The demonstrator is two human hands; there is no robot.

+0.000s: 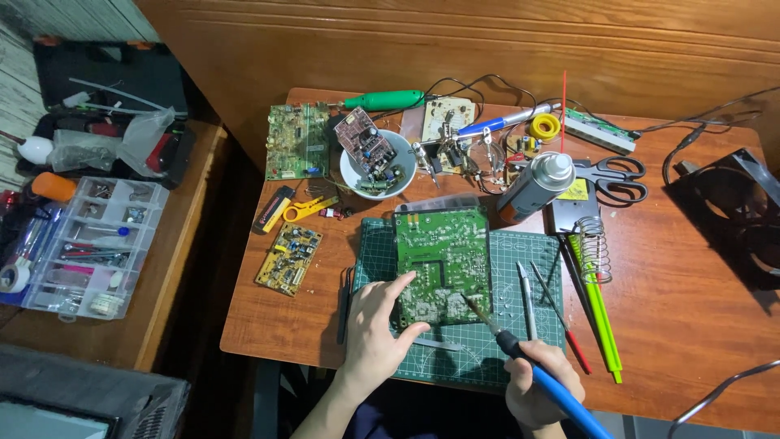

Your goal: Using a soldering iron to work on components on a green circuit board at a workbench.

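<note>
A green circuit board [443, 260] lies solder side up on a green cutting mat [512, 252] in the middle of the wooden table. My left hand [378, 325] grips the board's near left corner with thumb and fingers. My right hand [532, 390] holds a blue-handled soldering iron [504, 341]; its metal tip touches the board near the lower right edge.
A spray can [536, 187], scissors [613, 179], a coiled iron stand [593, 244], green pens [597, 309] and tweezers [526, 297] lie to the right. A white bowl [378, 158] with a small board, more boards [296, 142] and a yellow board [288, 258] sit to the left. A parts organiser [89, 244] stands on the side table.
</note>
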